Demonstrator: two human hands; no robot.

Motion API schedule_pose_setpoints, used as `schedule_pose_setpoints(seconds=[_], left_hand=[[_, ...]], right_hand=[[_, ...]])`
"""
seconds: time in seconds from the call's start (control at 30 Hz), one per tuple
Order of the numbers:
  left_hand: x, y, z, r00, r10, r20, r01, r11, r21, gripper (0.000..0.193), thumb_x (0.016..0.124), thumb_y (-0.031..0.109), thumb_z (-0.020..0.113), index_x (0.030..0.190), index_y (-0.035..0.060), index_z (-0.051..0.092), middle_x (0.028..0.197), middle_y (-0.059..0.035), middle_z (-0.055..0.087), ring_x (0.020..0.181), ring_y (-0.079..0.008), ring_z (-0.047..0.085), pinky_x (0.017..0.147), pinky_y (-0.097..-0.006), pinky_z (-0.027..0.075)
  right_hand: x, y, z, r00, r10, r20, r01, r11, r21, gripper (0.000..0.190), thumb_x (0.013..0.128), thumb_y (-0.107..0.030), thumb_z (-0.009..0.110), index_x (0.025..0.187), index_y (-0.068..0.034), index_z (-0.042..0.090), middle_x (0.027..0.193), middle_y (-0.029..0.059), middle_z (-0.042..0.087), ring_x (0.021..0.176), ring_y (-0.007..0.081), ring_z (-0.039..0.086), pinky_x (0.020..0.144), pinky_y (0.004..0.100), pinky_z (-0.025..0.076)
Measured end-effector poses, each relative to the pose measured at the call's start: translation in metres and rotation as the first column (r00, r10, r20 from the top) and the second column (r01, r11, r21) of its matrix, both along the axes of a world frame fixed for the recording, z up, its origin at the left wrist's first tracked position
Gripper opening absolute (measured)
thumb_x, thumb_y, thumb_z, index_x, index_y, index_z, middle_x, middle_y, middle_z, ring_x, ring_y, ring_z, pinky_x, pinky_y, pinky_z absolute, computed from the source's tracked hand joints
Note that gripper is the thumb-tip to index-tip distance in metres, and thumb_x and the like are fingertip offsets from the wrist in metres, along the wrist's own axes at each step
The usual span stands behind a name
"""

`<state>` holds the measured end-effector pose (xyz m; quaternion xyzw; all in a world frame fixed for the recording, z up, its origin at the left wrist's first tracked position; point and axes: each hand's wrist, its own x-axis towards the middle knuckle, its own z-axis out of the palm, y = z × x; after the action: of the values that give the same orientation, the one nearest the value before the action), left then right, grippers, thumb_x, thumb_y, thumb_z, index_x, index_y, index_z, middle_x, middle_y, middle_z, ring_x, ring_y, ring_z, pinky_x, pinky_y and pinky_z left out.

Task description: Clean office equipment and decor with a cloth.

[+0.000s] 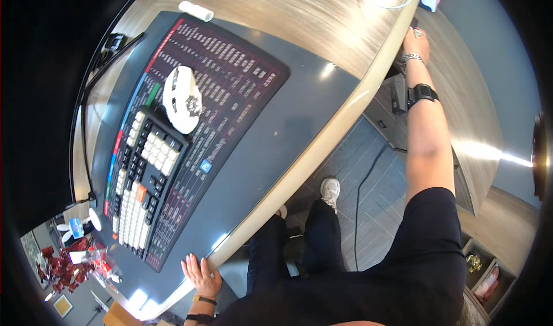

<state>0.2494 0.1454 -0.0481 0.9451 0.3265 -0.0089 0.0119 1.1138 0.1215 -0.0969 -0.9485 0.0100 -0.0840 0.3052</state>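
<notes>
My left hand (202, 278) lies palm down on the pale front edge of the desk (302, 166), fingers extended and holding nothing. Far along that edge, my right hand (417, 45) reaches out beside a small dark object (414, 22); its fingers are mostly hidden, and I cannot tell whether they grip it. A bracelet and a black strap (423, 93) circle the right arm. Between my hands, a white computer mouse (183, 99) and a black keyboard with white keycaps (144, 183) rest on a printed desk mat (242, 90).
A white cylinder (195, 11) lies beyond the mat. A large dark monitor (39, 110) fills the left side. Red figurines (69, 265) stand lower left. Under the desk are a drawer cabinet (386, 114) and a floor cable (358, 205). Shelf compartments (488, 278) sit at right.
</notes>
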Motion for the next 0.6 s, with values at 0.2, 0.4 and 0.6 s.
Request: schedule_pose_setpoints(seconds=[0.2,0.4,0.6], left_hand=[[-0.002,0.0,-0.002,1.0,-0.02,0.001,0.02,0.999,0.042,0.065,0.071,0.005,0.065,0.133,-0.0002,0.044,0.146,-0.0305,0.039,0.139,-0.0509,0.037,0.113,-0.0718,0.027],[-0.002,-0.001,-0.003,0.999,-0.028,0.031,0.027,0.999,0.041,0.067,0.069,0.003,0.063,0.133,-0.0015,0.044,0.147,-0.0316,0.038,0.14,-0.0518,0.036,0.114,-0.072,0.026],[0.011,0.002,0.003,0.999,-0.034,0.017,0.033,0.996,0.079,0.067,0.072,0.008,0.062,0.135,-0.004,0.045,0.148,-0.0339,0.039,0.138,-0.053,0.038,0.114,-0.0708,0.027]], right_hand=[[-0.007,-0.013,-0.027,0.974,-0.05,0.222,-0.011,0.963,0.268,0.054,0.09,-0.046,0.063,0.129,-0.007,0.064,0.127,0.0223,0.066,0.119,0.0375,0.063,0.102,0.0447,0.047],[-0.055,-0.047,-0.064,0.958,-0.182,0.222,-0.001,0.771,0.637,0.045,0.095,-0.035,0.065,0.12,0.002,0.064,0.115,0.0194,0.07,0.107,0.0278,0.067,0.093,0.0394,0.052],[-0.123,-0.063,-0.056,0.998,-0.035,-0.051,0.059,0.297,0.953,0.039,0.096,-0.031,0.069,0.114,0.004,0.065,0.11,0.0128,0.07,0.096,0.0217,0.068,0.085,0.0363,0.055]])
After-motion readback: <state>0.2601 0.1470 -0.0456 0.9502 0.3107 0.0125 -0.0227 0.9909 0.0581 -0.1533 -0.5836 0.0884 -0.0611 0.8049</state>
